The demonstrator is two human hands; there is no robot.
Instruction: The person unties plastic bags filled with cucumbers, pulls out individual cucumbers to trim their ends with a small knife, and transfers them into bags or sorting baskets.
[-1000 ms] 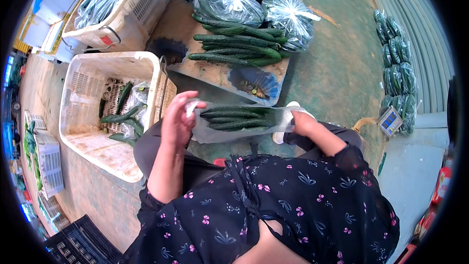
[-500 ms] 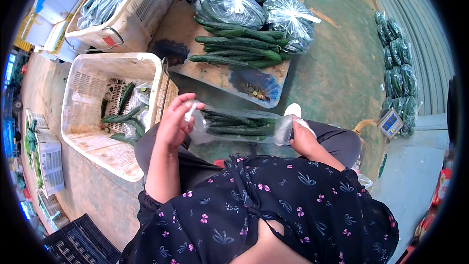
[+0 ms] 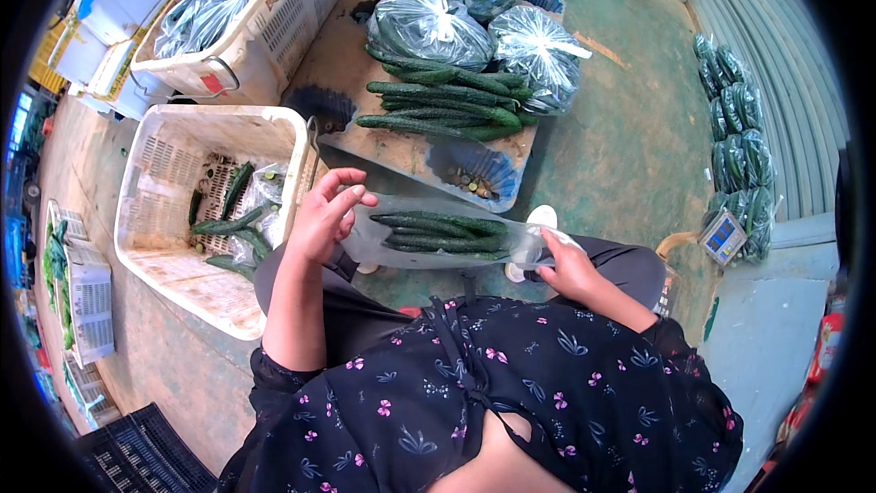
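In front of my lap, a clear plastic bag (image 3: 365, 254) with several long dark green cucumbers (image 3: 443, 234) inside is stretched sideways between my hands. My left hand (image 3: 327, 219) has its fingers curled at the bag's left end. My right hand (image 3: 573, 267) grips the gathered right end, thumb on top. Beyond the bag, a pile of loose cucumbers (image 3: 447, 102) lies on a low platform with blue hollow corners (image 3: 401, 157). Tied plastic bags of cucumbers (image 3: 429, 29) sit behind that pile.
A dirty white crate (image 3: 151, 219) at my left holds a few cucumbers and plastic scraps. Another crate (image 3: 265, 32) with bagged produce stands behind it. Along the right wall are bagged cucumbers (image 3: 744, 160) and a scale display (image 3: 723, 237). A black crate (image 3: 151, 452) is at lower left.
The cucumbers in the bag lie closer together, and the bag slants down slightly to the right. My right hand has moved a little lower; my left hand shifted slightly left.
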